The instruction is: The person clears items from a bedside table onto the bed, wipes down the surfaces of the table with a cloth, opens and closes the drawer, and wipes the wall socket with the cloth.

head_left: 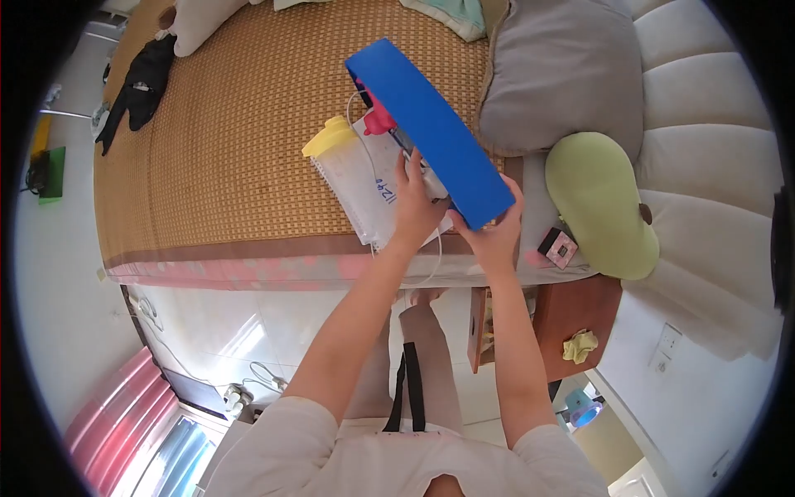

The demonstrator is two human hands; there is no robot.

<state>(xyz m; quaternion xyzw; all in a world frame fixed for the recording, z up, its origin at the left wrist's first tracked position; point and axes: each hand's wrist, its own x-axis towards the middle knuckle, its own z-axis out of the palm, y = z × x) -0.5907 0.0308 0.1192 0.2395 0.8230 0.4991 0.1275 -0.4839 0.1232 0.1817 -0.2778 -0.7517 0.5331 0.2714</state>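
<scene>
A long blue box (439, 132) stands tilted over the woven mat on the bed. My right hand (495, 232) grips its near end, thumb on one side and fingers round the other. Beside its open side, my left hand (418, 203) reaches in among white items and a cable; what its fingers hold, if anything, is hidden. A pink object (378, 118) shows at the box's inner side. Left of the box lie a spiral notebook (352, 199) with blue handwriting and a container with a yellow lid (331, 137).
A grey pillow (563, 79), a green cushion (600, 203) and a small pink-and-black box (559, 248) are at the right. Below them stands a brown bedside cabinet (580, 315) with its drawer out. A black item (145, 87) lies at the bed's far left.
</scene>
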